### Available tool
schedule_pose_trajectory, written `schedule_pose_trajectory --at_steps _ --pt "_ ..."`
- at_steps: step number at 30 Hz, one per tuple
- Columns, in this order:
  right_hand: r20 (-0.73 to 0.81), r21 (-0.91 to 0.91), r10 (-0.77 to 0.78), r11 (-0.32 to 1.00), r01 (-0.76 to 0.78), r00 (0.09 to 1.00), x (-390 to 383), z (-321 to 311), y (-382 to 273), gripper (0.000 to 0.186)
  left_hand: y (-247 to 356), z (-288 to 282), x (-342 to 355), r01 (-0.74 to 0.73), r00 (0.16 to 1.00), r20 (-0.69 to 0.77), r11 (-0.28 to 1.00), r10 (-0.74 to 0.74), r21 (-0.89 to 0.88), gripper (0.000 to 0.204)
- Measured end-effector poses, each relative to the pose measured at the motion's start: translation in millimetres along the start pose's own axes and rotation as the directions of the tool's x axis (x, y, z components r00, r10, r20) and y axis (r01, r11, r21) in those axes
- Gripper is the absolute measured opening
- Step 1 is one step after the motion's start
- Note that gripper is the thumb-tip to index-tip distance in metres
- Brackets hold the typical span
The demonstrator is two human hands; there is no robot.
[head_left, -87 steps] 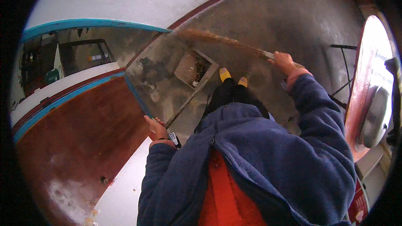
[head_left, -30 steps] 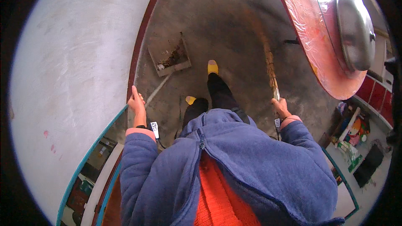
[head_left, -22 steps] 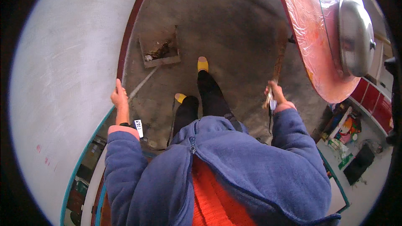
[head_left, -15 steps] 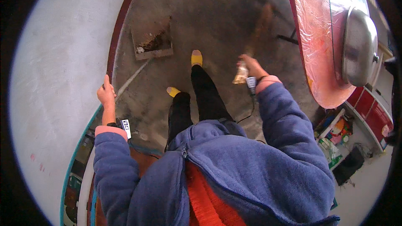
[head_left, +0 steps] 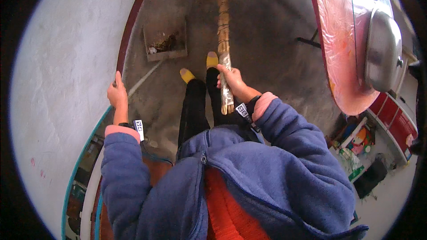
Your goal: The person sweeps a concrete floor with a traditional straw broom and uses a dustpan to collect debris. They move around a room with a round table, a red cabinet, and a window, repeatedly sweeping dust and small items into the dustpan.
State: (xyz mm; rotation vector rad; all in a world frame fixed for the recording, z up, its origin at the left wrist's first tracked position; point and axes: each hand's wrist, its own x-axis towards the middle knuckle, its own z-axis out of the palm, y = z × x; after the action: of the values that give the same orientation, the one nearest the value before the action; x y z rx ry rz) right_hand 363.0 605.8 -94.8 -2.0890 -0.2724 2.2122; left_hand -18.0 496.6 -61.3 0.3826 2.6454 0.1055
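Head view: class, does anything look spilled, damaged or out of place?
Small reddish marks show on the white painted wall at the picture's lower left, odd on an otherwise pale surface. The brownish loose debris lies inside the grey box-shaped dustpan, so it does not look spilled.

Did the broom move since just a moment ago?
Yes, the broom has moved left, farther away from the red table that stands on the right.

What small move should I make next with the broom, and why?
Probably swing the broom left toward the dustpan: the right hand grips the broom, whose blurred far end lies right of the dustpan, the left hand holds the dustpan handle, and debris lies inside.
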Motion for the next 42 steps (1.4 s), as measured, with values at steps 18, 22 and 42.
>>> schedule_pose_trajectory --at_steps 18,22,42 --pt "-0.191 0.488 0.087 0.873 0.018 0.978 26 -100 46 0.028 3 11 5 -0.082 0.985 0.144 0.990 0.098 -0.116 0.063" --pt "-0.139 0.422 0.094 0.906 -0.027 0.986 23 -5 70 0.034 3 7 3 -0.093 0.979 0.168 0.988 0.114 -0.127 0.062" --pt "-0.246 0.332 -0.142 0.917 0.221 0.959 -11 52 24 0.038 4 21 11 -0.222 0.968 0.090 0.965 0.236 -0.136 0.064"
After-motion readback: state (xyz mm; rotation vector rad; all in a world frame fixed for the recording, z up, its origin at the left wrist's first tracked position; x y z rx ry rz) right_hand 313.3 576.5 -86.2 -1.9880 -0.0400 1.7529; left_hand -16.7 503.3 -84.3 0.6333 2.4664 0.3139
